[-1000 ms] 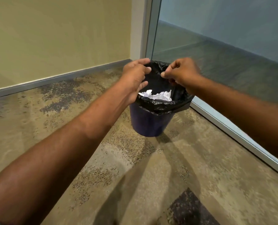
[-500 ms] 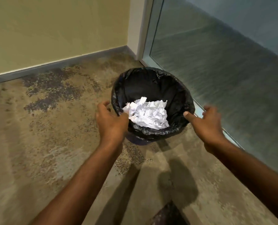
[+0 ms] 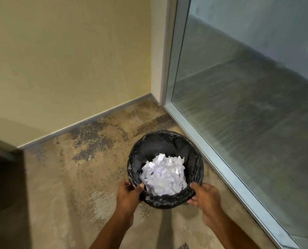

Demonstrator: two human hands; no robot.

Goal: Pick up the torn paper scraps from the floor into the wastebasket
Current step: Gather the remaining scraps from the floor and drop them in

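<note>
So the wastebasket (image 3: 165,169) is sitting on the floor (image 3: 68,186) right in the corner where the yellowish wall (image 3: 68,60) meets the frosted glass panel (image 3: 248,105), closer to the glass side, just beside its metal frame (image 3: 221,164). It's got a black bin liner (image 3: 167,144) folded over the rim, and the torn paper scraps (image 3: 165,174) are piled inside as 1 white heap, leaning toward the near side of the basket.

Both hands are on the near rim. The left hand (image 3: 129,194) has its fingers (image 3: 126,183) curled around the rim on the left, thumb tucked over the liner edge on the inside, so it's clamped on the basket. The right hand (image 3: 206,196) does the same on the right side, thumb on top of the liner and the other fingers wrapped underneath, pinching the rim. Both forearms come up from the bottom edge of the view.

The floor is mottled tan carpet with darker patches near the baseboard (image 3: 86,121), and I can't see any loose scraps lying on it. There's a dark shadowed area along the left edge.
</note>
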